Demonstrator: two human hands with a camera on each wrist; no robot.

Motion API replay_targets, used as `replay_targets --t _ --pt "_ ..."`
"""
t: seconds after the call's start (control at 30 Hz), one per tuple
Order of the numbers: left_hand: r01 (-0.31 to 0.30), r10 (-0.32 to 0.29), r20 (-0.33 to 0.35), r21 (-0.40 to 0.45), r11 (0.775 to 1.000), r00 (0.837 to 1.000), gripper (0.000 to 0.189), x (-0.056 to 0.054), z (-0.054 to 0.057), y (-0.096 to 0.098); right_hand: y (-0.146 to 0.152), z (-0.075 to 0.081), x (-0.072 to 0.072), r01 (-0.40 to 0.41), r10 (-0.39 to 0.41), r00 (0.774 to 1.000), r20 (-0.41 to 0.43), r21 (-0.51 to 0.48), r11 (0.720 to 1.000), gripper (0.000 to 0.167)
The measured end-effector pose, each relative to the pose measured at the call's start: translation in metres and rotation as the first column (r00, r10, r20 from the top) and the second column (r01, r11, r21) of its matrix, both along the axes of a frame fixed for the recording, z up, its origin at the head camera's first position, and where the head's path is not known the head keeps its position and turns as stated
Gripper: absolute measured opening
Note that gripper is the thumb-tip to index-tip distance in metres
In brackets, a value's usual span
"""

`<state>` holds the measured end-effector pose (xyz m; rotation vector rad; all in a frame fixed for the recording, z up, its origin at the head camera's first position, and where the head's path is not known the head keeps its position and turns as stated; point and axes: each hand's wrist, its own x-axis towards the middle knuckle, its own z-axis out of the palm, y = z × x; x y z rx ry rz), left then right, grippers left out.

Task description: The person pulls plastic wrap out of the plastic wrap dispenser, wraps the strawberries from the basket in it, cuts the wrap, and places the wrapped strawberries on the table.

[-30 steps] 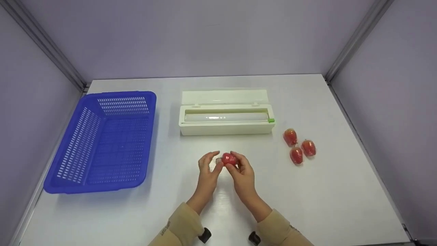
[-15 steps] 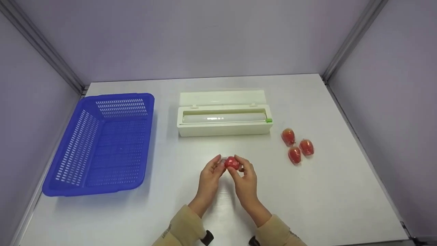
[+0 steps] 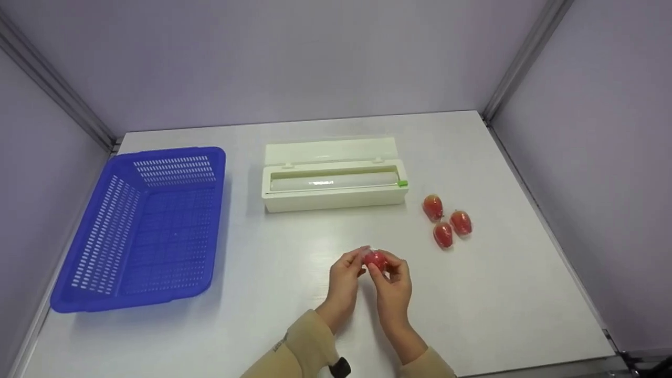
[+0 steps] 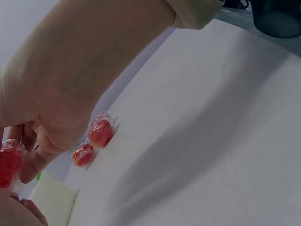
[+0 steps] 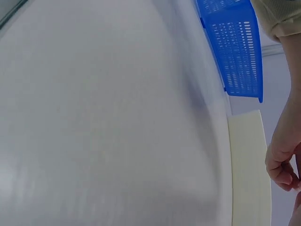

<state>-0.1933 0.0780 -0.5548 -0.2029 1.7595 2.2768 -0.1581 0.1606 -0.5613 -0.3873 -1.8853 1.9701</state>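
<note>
A small red apple (image 3: 374, 259) wrapped in cling film is held between both hands above the table. My right hand (image 3: 394, 289) grips it from the right, thumb in front and fingers behind. My left hand (image 3: 344, 281) pinches the whitish film (image 3: 364, 253) at its left side. Up close in the left wrist view, the glossy wrapped apple (image 4: 10, 162) sits at the left edge, partly cut off, beside the right hand (image 4: 42, 127). The right wrist view catches the left hand (image 5: 284, 162) with its fingers curled; the apple is mostly out of frame there.
Three more wrapped apples (image 3: 442, 234) lie to the right. Behind the hands stands a cream cling film dispenser (image 3: 336, 200), lid raised, with a film roll (image 3: 336, 181) and a green slider (image 3: 402, 183). A blue plastic basket (image 3: 215, 236) stands at the left.
Both hands have shifted right and slightly nearer with the apple. My left fingers, spread apart a second ago, have closed on the film at the apple's side. The head view has also shifted.
</note>
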Motion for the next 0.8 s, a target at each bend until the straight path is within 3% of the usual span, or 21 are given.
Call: replay_targets --t 0.1,0.23,0.37,0.43,0.53,0.67,0.8 --pt "0.021 -0.021 0.014 0.033 0.999 1.000 0.026 -0.002 0.000 0.016 0.013 0.003 0.004 0.034 -0.035 0.998 0.047 0.015 0.999 0.043" --pt "0.024 -0.024 0.016 0.042 0.999 1.000 0.015 -0.002 -0.002 0.040 0.036 0.004 0.007 0.067 -0.078 0.991 0.107 0.107 0.992 0.048" --pt "0.150 -0.149 -0.013 0.008 0.989 0.989 0.023 0.004 -0.003 0.065 0.067 -0.001 0.011 0.139 -0.172 0.975 0.143 0.214 0.967 0.044" --pt "0.237 -0.238 -0.024 -0.017 0.971 0.971 0.028 0.009 -0.003 0.078 0.083 -0.004 0.012 0.185 -0.229 0.961 0.158 0.251 0.950 0.044" --pt "0.341 -0.349 -0.042 -0.126 0.932 0.936 0.037 0.014 -0.004 0.096 0.103 -0.009 0.014 0.233 -0.290 0.941 0.174 0.289 0.929 0.045" --pt "0.423 -0.441 -0.026 -0.237 0.875 0.897 0.047 0.015 -0.004 0.118 0.124 -0.014 0.013 0.266 -0.346 0.922 0.174 0.364 0.893 0.044" --pt "0.489 -0.509 -0.001 -0.275 0.828 0.861 0.050 0.009 -0.004 0.138 0.145 -0.017 0.008 0.255 -0.364 0.913 0.183 0.438 0.862 0.042"
